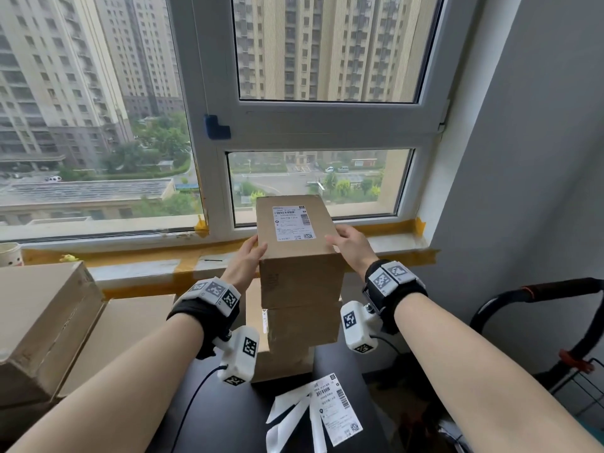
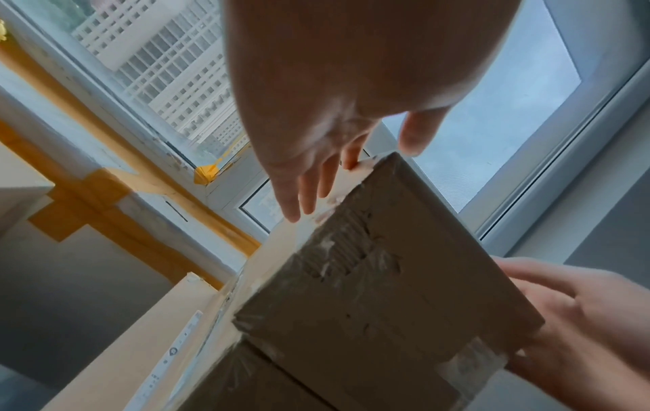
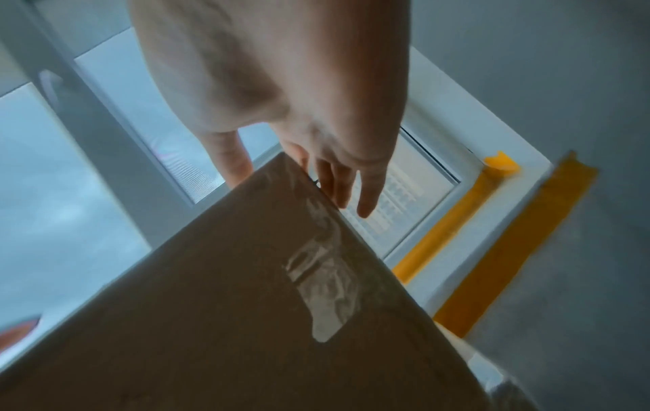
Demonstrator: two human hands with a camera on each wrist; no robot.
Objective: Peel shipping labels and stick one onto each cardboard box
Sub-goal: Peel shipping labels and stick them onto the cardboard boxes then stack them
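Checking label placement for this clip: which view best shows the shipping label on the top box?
The head view. The shipping label lies flat on the upper face of the top box, fully visible between the left hand and right hand. Both wrist views look up at the box's sides, so neither shows that label.

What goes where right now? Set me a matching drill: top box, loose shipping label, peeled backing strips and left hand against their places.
Things:
1. top box
2. loose shipping label
3. backing strips
4. left hand

Places:
A. flat against the top box's left side
B. on the dark surface, printed side up, right of the white strips
C. on top of the stack of boxes, a label stuck on its upper face
D. on the dark surface, left of the printed label

Pairs: 1-C, 2-B, 3-D, 4-A
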